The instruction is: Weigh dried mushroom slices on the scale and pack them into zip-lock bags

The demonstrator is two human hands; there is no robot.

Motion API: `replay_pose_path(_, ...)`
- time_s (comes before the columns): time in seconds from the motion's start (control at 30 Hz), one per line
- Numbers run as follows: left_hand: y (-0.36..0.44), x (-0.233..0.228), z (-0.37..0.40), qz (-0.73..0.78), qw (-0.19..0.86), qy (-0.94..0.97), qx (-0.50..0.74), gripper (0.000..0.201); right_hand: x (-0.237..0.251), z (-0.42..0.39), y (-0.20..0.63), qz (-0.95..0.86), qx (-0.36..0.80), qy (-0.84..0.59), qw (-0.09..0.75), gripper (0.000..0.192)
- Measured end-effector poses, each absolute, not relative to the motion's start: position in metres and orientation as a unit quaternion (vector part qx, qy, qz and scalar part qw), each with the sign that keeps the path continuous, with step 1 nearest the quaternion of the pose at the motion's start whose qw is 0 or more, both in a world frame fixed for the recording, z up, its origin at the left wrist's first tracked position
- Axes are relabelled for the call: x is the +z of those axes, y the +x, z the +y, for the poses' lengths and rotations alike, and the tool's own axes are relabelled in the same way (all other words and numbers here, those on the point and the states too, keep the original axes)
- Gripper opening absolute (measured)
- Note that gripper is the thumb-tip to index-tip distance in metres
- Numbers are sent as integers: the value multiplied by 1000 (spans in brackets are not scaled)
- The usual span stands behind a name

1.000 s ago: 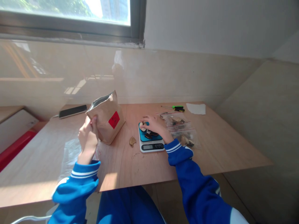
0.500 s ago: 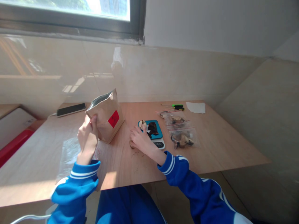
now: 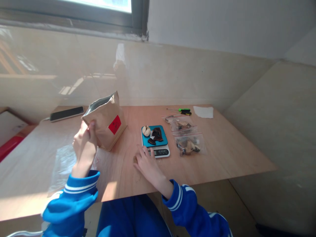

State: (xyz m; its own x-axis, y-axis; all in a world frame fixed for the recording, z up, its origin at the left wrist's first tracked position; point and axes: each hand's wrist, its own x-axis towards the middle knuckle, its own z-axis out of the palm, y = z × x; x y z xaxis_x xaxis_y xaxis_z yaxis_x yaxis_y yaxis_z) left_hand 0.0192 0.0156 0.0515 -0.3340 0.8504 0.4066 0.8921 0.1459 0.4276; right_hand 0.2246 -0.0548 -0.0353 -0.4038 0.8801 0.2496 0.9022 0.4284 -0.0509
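Observation:
My left hand (image 3: 85,143) is closed on the left edge of a kraft paper bag (image 3: 105,126) with a red label. The bag stands tilted, its top open and silvery inside. At the front left of a kitchen scale (image 3: 160,152) with a blue platform, my right hand (image 3: 148,164) reaches low over the table. A small brown piece (image 3: 135,159) shows at its thumb side, seemingly pinched, though the fingers partly hide it. On the platform lie a pale round dried piece (image 3: 146,131) and several dark brown pieces (image 3: 157,134).
Right of the scale lie clear zip bags (image 3: 189,144) holding brown dried pieces. Behind them are screwdrivers (image 3: 184,111) and white paper (image 3: 203,112). A phone (image 3: 66,114) lies at the back left, and a clear plastic bag (image 3: 63,164) beside my left forearm.
My right hand has drawn back from beside the platform toward the scale's front, uncovering the pale piece. My left hand keeps hold of the paper bag. The view has shifted slightly.

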Motion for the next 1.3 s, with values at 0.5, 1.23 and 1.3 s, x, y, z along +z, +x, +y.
replay_pose_path(0.5,17,54,9,-762,-6,-578,-292,68,-2,-83,303,-645,192,-625,396,18)
replay_pose_path(1.23,2,42,34,-720,-105,-592,-346,61,-71,-179,348,-593,147,-672,418,25)
replay_pose_path(1.3,2,40,34,-724,-119,-584,-347,63,-72,-183,351,-596,139,-671,418,24)
